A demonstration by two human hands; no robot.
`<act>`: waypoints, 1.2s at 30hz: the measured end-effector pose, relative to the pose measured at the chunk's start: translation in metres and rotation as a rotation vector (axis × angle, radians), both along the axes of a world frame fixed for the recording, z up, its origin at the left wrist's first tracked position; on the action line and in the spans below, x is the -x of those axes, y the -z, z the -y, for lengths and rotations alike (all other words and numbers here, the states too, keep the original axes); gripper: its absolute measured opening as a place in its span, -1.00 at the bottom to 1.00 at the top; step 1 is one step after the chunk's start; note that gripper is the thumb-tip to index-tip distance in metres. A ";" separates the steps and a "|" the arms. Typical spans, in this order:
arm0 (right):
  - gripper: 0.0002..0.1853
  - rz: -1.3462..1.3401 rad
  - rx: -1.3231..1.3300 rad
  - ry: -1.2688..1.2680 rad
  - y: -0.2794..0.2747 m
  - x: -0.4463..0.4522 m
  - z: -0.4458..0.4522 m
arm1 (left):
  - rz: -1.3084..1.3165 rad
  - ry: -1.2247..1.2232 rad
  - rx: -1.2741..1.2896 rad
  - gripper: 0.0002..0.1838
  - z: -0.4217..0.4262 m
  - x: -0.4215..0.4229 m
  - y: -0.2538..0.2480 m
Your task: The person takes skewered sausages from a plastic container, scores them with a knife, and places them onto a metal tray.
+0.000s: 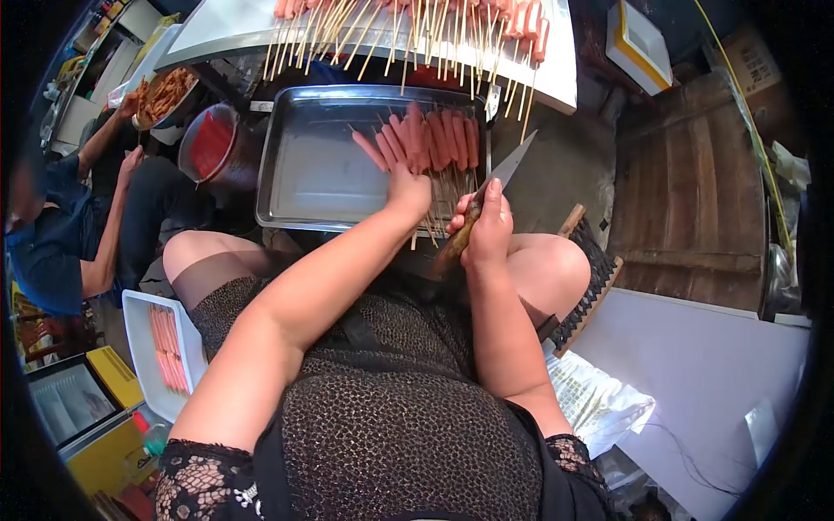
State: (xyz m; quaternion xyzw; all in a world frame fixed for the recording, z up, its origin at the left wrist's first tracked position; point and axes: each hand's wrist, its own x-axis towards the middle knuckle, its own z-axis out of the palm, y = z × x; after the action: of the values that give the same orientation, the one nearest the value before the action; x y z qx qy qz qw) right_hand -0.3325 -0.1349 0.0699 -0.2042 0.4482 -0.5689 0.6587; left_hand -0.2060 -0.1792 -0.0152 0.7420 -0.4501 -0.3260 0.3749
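A metal tray [317, 165] lies in front of my knees, with skewered sausages [452, 139] grouped at its right side, their sticks pointing toward me. My left hand [408, 193] is closed over the sticks and lower ends of some sausages at the tray's near side. Just right of it, my right hand [486, 227] grips the wooden handle of a knife [512, 167], whose blade points up and to the right, past the tray's right edge. The blade is apart from the sausages.
More skewered sausages [530, 26] rest on a white surface [560, 74] beyond the tray. A co-worker [113, 208] sits at the left near a red-filled bucket [211, 146]. A white box [149, 347] holds packed sausages. Wooden boards [686, 182] stand at the right.
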 end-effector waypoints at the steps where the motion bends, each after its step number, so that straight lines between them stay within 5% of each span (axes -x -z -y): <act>1: -0.57 0.000 0.005 -0.003 0.000 0.000 0.000 | 0.000 -0.003 0.005 -0.50 -0.005 -0.013 -0.004; 3: -0.59 -0.020 -0.011 -0.008 0.001 -0.001 -0.001 | -0.512 0.051 -0.068 -0.75 -0.017 -0.046 -0.021; 4: -0.59 -0.019 -0.006 -0.016 0.001 -0.002 -0.003 | -0.511 0.045 -0.060 -0.75 -0.028 -0.059 -0.031; 6: -0.61 -0.091 -0.031 -0.090 0.003 -0.004 -0.005 | -0.912 -0.047 -0.110 -0.85 -0.055 -0.082 -0.057; 11: -0.65 -0.279 0.018 -0.289 0.016 -0.015 -0.015 | -0.777 0.176 -0.070 -0.79 -0.100 -0.142 -0.073; 18: -0.52 -1.069 0.295 -0.753 0.030 -0.033 -0.032 | -0.648 0.232 -0.234 -0.79 -0.142 -0.181 -0.055; 23: -0.55 -1.137 0.271 -0.631 0.018 -0.048 -0.042 | -0.713 0.168 -0.033 -0.81 -0.158 -0.179 -0.028; 25: -0.57 -1.092 0.181 -0.559 0.000 -0.050 -0.042 | -0.441 0.152 0.194 -0.78 -0.158 -0.177 -0.019; 27: -0.60 -1.430 0.455 -0.465 -0.014 -0.050 -0.041 | -0.405 0.168 0.154 -0.77 -0.161 -0.176 -0.033; 36: -0.64 -1.645 0.539 -0.607 -0.041 -0.049 -0.032 | -0.168 0.272 0.270 -0.80 -0.168 -0.174 -0.053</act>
State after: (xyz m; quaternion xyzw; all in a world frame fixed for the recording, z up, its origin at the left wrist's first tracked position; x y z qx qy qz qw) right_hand -0.2833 -0.1025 0.1106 -0.8005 0.5550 -0.1323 0.1832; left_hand -0.0321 -0.0113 0.0379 0.5877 -0.5528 -0.3712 0.4596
